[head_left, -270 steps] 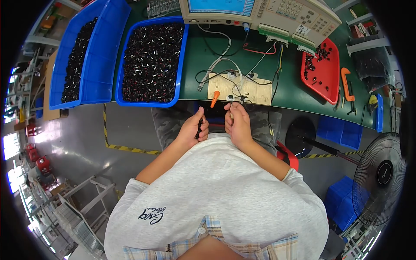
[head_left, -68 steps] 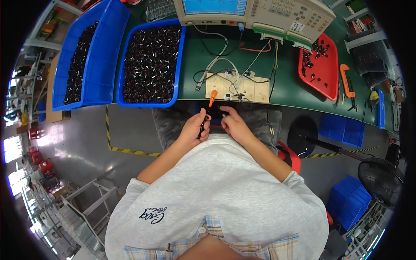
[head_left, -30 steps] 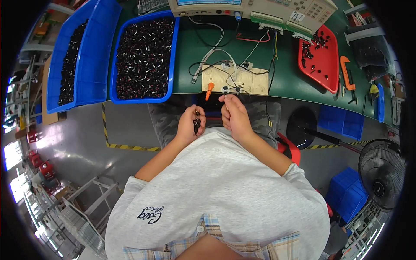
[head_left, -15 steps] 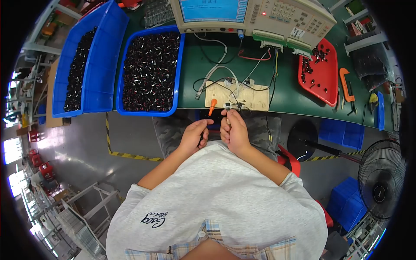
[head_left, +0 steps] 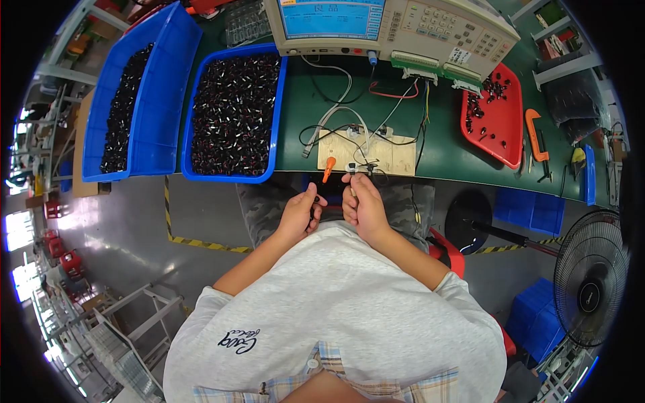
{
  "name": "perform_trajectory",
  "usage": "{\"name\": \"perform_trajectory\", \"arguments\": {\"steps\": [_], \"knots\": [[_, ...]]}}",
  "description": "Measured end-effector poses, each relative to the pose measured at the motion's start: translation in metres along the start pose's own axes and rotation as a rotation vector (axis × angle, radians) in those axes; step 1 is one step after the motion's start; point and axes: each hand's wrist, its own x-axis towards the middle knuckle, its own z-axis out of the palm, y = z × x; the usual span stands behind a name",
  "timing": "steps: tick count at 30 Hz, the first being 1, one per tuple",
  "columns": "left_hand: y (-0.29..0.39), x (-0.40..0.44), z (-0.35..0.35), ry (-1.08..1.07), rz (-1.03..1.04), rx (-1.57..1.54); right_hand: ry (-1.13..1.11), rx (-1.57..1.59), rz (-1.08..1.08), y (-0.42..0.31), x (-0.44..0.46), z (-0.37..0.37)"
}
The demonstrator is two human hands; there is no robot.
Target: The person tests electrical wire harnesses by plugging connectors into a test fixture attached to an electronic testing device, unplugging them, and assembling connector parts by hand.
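My left hand [head_left: 300, 211] is curled near the table's front edge, with small black electronic components [head_left: 313, 209] in its fingers. To its right, my right hand [head_left: 364, 207] pinches a small part up against the white connector [head_left: 351, 168] on a wooden board [head_left: 396, 156]. My fingers mostly hide that part. An orange-handled clamp lever [head_left: 329, 166] stands on the board's left side, between and just beyond my hands. Thin black and grey wires [head_left: 334, 114] run from the board toward the test instrument [head_left: 443, 33], whose screen is lit.
A blue bin [head_left: 275, 114] full of black components stands left of the board, beside a second, taller blue bin [head_left: 161, 101]. At right, a red tray [head_left: 500, 134] holds scattered components near an orange tool [head_left: 534, 134]. A black fan [head_left: 591, 282] stands lower right.
The large text on the instrument's screen has changed. My left thumb has lifted and a black component now shows at the fingertips. My right hand stays at the connector.
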Motion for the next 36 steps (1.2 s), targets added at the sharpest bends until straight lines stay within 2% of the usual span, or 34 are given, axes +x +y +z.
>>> {"name": "perform_trajectory", "arguments": {"steps": [2, 8, 11, 14, 18, 29, 34, 36], "knots": [[0.002, 0.001, 0.001, 0.027, -0.030, -0.018, 0.004, -0.022, 0.023, -0.004, -0.002, -0.001], [-0.001, 0.003, -0.005, 0.000, -0.020, -0.127, -0.119, -0.469, -0.193, 0.019, -0.001, -0.020], [-0.002, 0.004, -0.004, -0.013, -0.013, -0.161, 0.104, -0.682, -0.192, 0.031, 0.020, -0.029], [0.000, 0.003, 0.000, 0.004, -0.019, -0.127, 0.015, -0.769, -0.275, 0.031, 0.017, -0.028], [-0.002, 0.003, -0.001, 0.025, -0.024, -0.098, -0.276, -0.692, -0.096, 0.024, 0.000, -0.017], [0.001, -0.005, 0.005, 0.077, 0.082, 0.212, -0.379, -0.859, -0.157, 0.017, -0.005, 0.001], [-0.007, -0.004, -0.001, 0.050, 0.288, 0.377, -0.349, -1.009, -0.139, 0.008, -0.008, 0.004], [-0.012, -0.001, -0.005, 0.000, 0.357, 0.438, -0.387, -0.978, -0.125, 0.008, -0.007, 0.002]]}}
